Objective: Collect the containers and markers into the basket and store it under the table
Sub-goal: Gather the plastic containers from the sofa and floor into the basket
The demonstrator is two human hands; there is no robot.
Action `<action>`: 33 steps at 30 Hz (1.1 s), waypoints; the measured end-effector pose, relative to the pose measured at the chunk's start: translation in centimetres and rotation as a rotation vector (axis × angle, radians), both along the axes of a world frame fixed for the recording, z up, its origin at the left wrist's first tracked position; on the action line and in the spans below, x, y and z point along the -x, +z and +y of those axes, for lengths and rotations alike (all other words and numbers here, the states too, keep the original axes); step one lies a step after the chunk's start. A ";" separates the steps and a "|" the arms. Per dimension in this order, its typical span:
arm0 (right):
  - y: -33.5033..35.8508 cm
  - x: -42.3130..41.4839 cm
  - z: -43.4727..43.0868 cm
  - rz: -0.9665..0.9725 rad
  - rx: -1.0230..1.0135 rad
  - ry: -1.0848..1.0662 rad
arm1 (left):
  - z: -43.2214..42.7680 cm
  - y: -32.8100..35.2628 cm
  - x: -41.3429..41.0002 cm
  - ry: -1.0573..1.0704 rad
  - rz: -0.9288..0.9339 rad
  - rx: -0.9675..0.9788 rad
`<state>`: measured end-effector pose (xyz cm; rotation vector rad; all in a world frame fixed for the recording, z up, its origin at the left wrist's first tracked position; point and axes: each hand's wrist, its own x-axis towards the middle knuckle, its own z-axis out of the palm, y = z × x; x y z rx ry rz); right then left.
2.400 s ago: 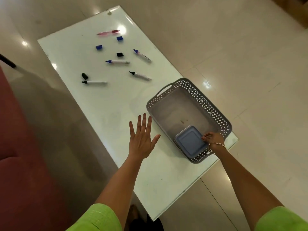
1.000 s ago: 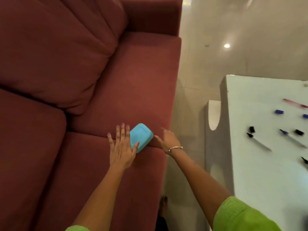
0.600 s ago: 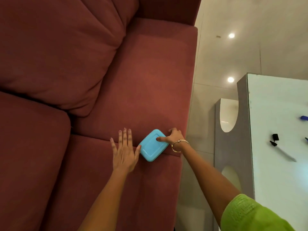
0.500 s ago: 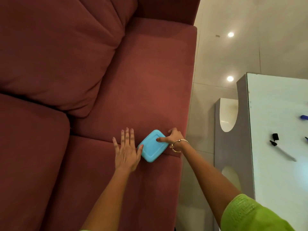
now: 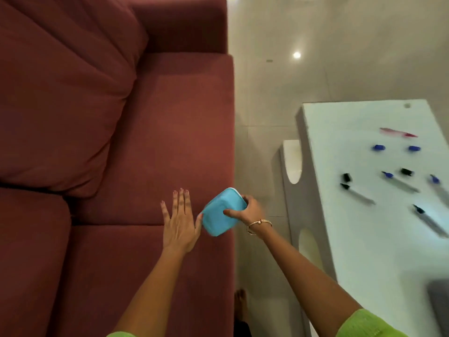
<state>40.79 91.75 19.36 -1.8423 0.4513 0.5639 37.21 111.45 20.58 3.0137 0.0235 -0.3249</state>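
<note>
Turquoise plastic marks the one container (image 5: pixel 218 215), tilted at the seat edge of the red sofa (image 5: pixel 145 142). The right hand (image 5: pixel 250 210) grips it, its fingers (image 5: pixel 243 200) curled over the far side and its thumb on the near face. The left hand (image 5: pixel 179 222) is spread flat and holds nothing. On the white bench (image 5: pixel 364 251) lie five blurred markers: one pink marker (image 5: pixel 398 132), two blue-tipped markers (image 5: pixel 398 182) and two black-tipped markers (image 5: pixel 357 194). There are also four loose caps: two blue caps (image 5: pixel 378 147) and two black caps (image 5: pixel 347 177). One grey basket (image 5: pixel 439 302) shows a corner.
</note>
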 end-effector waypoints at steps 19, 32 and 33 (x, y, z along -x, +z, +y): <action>7.6 37.1 -48.5 -0.468 1.262 -0.424 | -52.1 4.7 19.0 -0.826 -0.098 0.208; 0.0 48.0 -59.5 -0.357 0.998 0.023 | -60.5 -0.3 25.4 -1.116 -0.021 0.172; -0.2 48.3 -60.4 -0.340 1.018 0.073 | -60.5 -0.8 25.3 -1.122 -0.024 0.167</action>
